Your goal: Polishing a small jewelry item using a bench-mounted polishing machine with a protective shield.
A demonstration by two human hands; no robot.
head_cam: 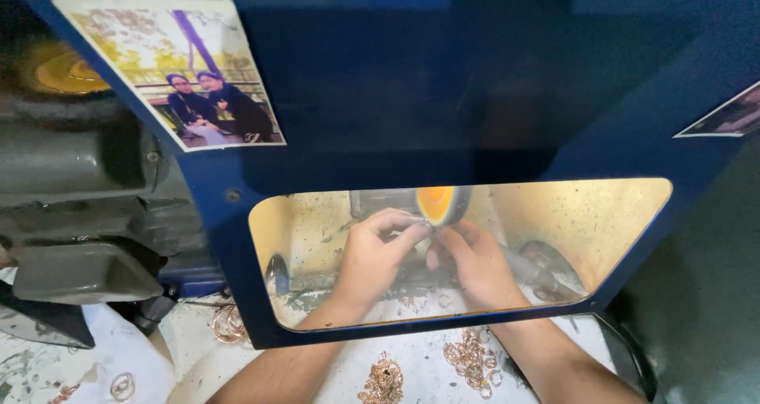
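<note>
Through the clear window of a blue machine hood (443, 95) I see both my hands under an orange-faced polishing wheel (442, 204). My left hand (374, 255) and my right hand (473, 260) meet fingertip to fingertip just below the wheel, pinching a small shiny piece that is too small to identify. The piece sits right against the wheel's lower edge. My forearms pass under the hood's bottom rim.
Piles of copper-coloured rings (471, 360) and chains (382, 382) lie on the white bench in front of the hood. More rings (228, 323) lie at the left. A grey machine body with a tray (83, 271) stands at left. A photograph (170, 72) is stuck on the hood.
</note>
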